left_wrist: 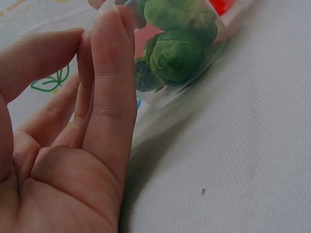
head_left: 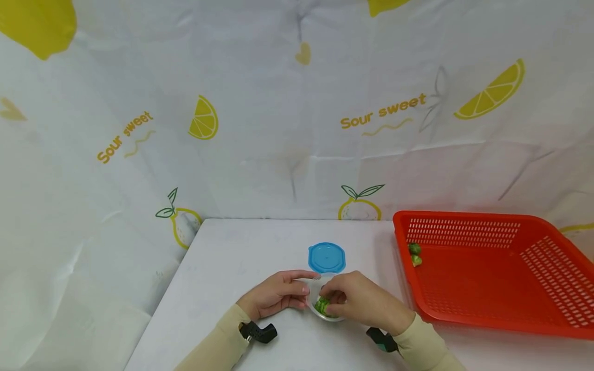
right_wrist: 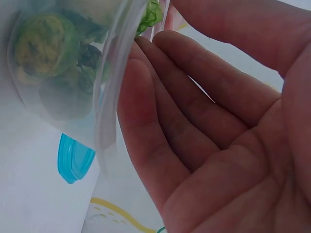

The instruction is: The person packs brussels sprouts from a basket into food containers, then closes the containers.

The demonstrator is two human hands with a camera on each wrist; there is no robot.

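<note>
A small clear plastic container [head_left: 312, 294] stands on the white table with several green Brussels sprouts [left_wrist: 176, 56] inside, seen through its wall. My left hand [head_left: 277, 294] pinches its left rim between thumb and fingers. From the right, my right hand [head_left: 366, 301] reaches over the opening. Its bent fingers and thumb are around a Brussels sprout [head_left: 322, 306] at the mouth of the container. In the right wrist view the fingers [right_wrist: 138, 92] lie against the container's rim [right_wrist: 108, 102], and the fingertips are partly hidden.
Just behind the container lies a blue lid [head_left: 327, 257]. A large red basket [head_left: 487, 281] takes up the table's right side, with a few Brussels sprouts [head_left: 415, 254] at its left wall. A lemon-print cloth [head_left: 274, 103] hangs behind the table [head_left: 223, 252].
</note>
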